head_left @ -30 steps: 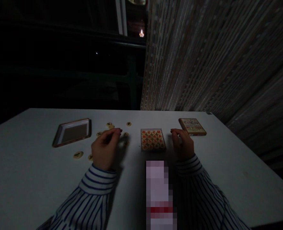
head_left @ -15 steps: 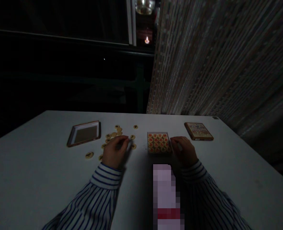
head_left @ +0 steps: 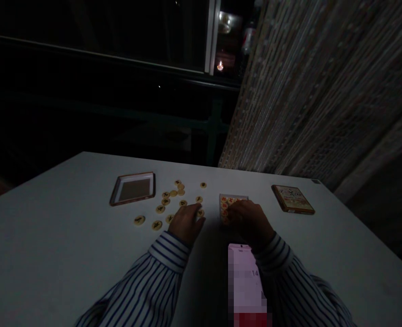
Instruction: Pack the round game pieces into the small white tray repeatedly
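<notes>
A small clear box (head_left: 234, 196) holds rows of round Chinese chess pieces with red characters. My right hand (head_left: 251, 222) is over its right side, fingers curled down and covering several pieces; whatever its fingertips grip is hidden. To the left, my left hand (head_left: 186, 223) has its thumb and fingers apart on either side of a chess piece (head_left: 201, 213) on the table. More loose pieces lie around that hand, among them a dark-marked one (head_left: 183, 203) and another (head_left: 156, 225).
On the white table (head_left: 67, 236) an open shallow tray-like lid (head_left: 132, 190) lies at the left. A flat printed box (head_left: 292, 199) is at the right. A lit phone (head_left: 245, 277) lies near my right forearm. Behind hangs a string curtain (head_left: 289, 91).
My right hand has moved from the box's right edge to over its pieces. My left hand has lowered and opened beside a loose piece. The view has shifted, and more loose pieces show.
</notes>
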Motion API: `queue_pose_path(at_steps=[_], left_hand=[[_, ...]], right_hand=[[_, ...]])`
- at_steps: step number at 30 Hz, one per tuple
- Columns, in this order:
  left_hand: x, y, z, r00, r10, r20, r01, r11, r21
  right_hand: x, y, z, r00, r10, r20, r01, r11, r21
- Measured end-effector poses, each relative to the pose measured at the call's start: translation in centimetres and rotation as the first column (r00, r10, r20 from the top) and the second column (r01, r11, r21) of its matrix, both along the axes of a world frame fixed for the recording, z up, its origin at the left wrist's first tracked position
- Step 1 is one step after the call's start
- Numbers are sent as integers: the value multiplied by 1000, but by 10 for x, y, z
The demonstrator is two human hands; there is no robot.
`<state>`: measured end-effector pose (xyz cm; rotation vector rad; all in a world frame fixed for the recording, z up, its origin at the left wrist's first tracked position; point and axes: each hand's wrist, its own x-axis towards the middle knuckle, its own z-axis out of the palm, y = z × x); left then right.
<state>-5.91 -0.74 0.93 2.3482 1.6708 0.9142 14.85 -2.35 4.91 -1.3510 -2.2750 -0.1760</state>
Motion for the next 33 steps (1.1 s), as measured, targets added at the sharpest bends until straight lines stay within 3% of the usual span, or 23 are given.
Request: queue_pose_path(at_steps=[5, 13, 22, 33], left_hand=[[1, 2, -4, 1000, 12, -22, -13, 999, -44], [2, 3, -5, 996, 32, -80, -38, 996, -78], [2, 4, -5, 998, 37, -52, -39, 998, -46], [5, 0, 3, 999, -20, 45, 16, 996, 85]], right_hand=[[-8, -3, -7, 997, 18, 71, -21, 999, 44], [-1, -14, -15, 999, 32, -12, -30, 991, 130], [4, -12, -17, 999, 39, -14, -36, 988, 149], [9, -12, -21, 999, 29, -15, -26, 983, 181]])
